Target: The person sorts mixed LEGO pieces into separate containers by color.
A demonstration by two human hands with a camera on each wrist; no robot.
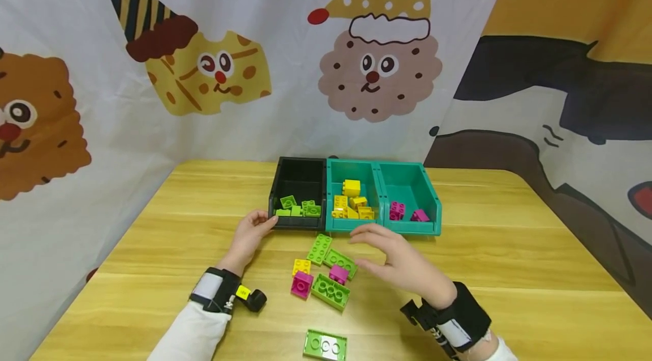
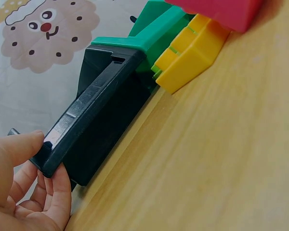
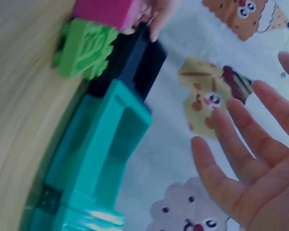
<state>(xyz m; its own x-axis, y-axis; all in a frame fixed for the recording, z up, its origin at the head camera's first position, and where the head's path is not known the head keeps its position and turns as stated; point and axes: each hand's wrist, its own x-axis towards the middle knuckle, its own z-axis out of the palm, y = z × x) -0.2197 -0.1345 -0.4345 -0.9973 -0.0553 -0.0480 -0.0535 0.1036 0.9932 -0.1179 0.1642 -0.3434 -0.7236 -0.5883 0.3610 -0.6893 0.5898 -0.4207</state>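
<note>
Black bin [image 1: 305, 224] taken as reference: smooth, glossy moulded plastic, low front lip, sloped side walls. Left hand [image 1: 253, 235] grasps its front left corner, thumb on top of the rim and fingers underneath. Right hand [image 1: 397, 259], in front and to the right of the black bin, is released: fingers spread, nothing held.

In the black bin: lime green bricks [image 1: 296, 211], studded plastic, jumbled near the front. Joined to its right, middle teal bin [image 1: 351, 225] with yellow bricks [image 1: 351, 188], blocky, one wedge-like; next along, right teal bin [image 1: 407, 228] with magenta bricks [image 1: 397, 211].

Loose bricks in front of the black bin, slightly right: oblong green brick [image 1: 320, 249], studs up, nearest it; tilted green brick [image 1: 340, 262], hollow underside showing rings; small magenta brick [image 1: 338, 274] just beside that; upturned green brick [image 1: 331, 291], tubes exposed; square yellow brick [image 1: 301, 266], studs up; hollow-faced magenta brick [image 1: 302, 284] just beside the yellow. Farthest from the black bin, a lone green brick [image 1: 326, 344], ringed underside up, glossy.

Beneath the black bin, table [image 1: 204, 197] with streaked wood grain; behind it, softly creased printed cloth [image 1: 285, 134].
</note>
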